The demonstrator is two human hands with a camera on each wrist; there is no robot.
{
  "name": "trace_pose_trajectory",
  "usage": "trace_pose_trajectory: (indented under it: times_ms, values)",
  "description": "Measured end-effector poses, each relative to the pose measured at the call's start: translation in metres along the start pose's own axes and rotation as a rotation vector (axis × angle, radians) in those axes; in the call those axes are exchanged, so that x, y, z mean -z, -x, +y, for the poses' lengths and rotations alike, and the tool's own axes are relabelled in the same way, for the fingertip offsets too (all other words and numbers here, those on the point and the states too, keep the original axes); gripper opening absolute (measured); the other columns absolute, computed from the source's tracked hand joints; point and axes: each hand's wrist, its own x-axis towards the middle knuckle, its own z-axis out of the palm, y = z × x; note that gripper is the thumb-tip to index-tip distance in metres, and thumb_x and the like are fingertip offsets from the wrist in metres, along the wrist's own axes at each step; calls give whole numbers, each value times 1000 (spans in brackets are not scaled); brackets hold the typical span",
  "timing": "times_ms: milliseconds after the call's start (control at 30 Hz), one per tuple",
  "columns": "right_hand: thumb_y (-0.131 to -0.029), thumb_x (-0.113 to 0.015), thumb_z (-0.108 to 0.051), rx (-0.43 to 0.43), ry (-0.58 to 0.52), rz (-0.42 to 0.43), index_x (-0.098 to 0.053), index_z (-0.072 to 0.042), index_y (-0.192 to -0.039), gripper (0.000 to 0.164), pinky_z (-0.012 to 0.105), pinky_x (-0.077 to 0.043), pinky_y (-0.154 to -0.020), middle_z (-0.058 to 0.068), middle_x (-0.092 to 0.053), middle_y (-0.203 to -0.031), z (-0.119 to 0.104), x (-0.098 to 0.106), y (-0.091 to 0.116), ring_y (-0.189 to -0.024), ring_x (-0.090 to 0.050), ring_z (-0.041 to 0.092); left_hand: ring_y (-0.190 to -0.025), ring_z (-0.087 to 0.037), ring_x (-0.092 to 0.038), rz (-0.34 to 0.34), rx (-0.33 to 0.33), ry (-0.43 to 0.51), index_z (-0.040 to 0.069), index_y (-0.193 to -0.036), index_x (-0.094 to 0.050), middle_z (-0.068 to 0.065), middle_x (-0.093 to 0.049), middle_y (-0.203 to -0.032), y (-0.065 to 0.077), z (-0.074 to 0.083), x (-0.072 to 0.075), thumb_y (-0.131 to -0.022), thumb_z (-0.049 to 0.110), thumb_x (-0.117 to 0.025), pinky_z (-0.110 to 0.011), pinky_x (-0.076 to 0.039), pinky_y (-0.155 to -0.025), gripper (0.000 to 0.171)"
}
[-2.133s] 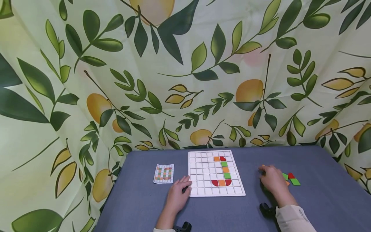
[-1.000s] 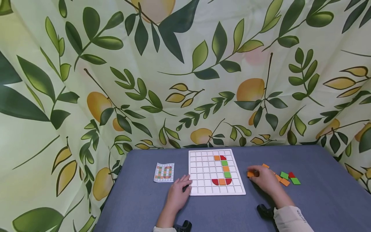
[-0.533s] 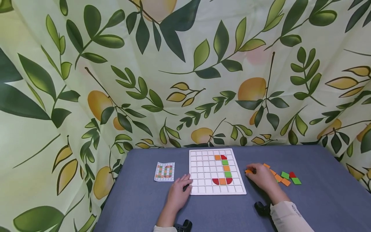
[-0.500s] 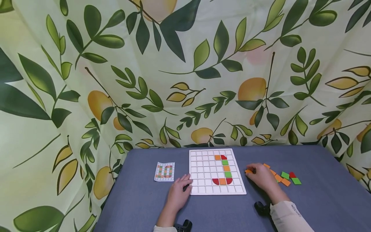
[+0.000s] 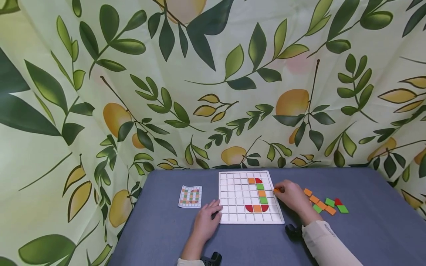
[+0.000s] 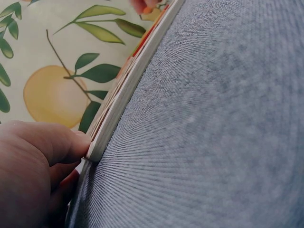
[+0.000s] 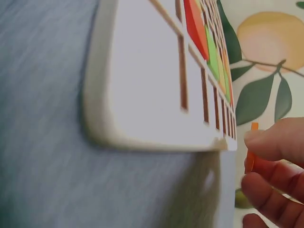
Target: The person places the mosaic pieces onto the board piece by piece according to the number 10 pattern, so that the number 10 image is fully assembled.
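Observation:
The white gridded board (image 5: 233, 196) lies on the table with orange, green and red tiles in its right-hand cells. At its left edge, near the front corner, my left hand (image 5: 205, 220) rests with fingers extended; the left wrist view shows the thumb (image 6: 76, 145) against the board's edge. My right hand (image 5: 293, 197) pinches a small orange tile (image 7: 251, 149) between thumb and fingertips, just right of the board's right edge. Seen from the right wrist, that tile is edge-on and apart from the board.
Left of the board lies a small printed card (image 5: 190, 196) with a coloured grid pattern. Several loose orange, green and red tiles, among them a green tile (image 5: 342, 209), lie right of my right hand. A leaf-printed cloth (image 5: 213, 92) hangs behind the blue-grey table (image 5: 159, 236).
My right hand has moved left from the loose tiles to the board's right edge, carrying an orange tile. More loose tiles are uncovered. My left hand stays at the board's edge.

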Motion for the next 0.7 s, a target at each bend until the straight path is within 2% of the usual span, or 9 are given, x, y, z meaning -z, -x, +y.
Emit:
trace_pose_trajectory:
  times_ms: [100,200,333,433,533,700]
  values:
    - [-83,-76,-12,37,-17,-21,-74,-2,-108,27,48,-56,-81,14,-67,-104,-8,-3,-6,-91,-60,27,-127,-28,-58,14,-25,-13,6,-110,-75,-6,-66,-130,0,0,0,-88,8,-68,-51,-39,-112,23]
    - [-84,-76,-12,81,-26,-40,-76,-5,-103,20,48,-56,-84,11,-68,-105,-20,-9,-11,-94,-61,26,-126,-28,-58,12,-26,-13,6,-110,-75,-6,-66,-130,0,-1,1,-88,7,-68,-51,-39,-112,23]
    - [-83,-76,-8,156,-13,-78,-78,-9,-96,13,48,-55,-88,6,-71,-103,-41,-20,-16,-99,-63,25,-128,-27,-57,-3,4,0,6,-110,-75,-6,-65,-131,-1,0,1,-89,8,-67,-50,-37,-114,23]
    - [-81,-76,-6,203,-4,-102,-78,-10,-93,13,46,-56,-87,2,-72,-99,-55,-30,-19,-97,-64,23,-128,-27,-57,-7,12,-2,6,-110,-75,-6,-65,-131,-1,0,1,-89,8,-67,-50,-37,-114,23]
    - [-78,-77,-6,189,-6,-121,-78,-14,-91,15,40,-55,-84,-1,-72,-98,-65,-40,-21,-94,-63,19,-128,-28,-57,-6,10,-3,5,-110,-75,-6,-65,-131,-1,0,1,-89,7,-67,-50,-37,-114,23]
    - [-77,-79,-4,183,-15,-131,-78,-13,-95,20,41,-55,-87,-1,-72,-101,-69,-48,-24,-98,-64,20,-128,-28,-57,-13,10,0,6,-110,-75,-6,-65,-131,-2,1,1,-89,7,-67,-51,-37,-114,23]
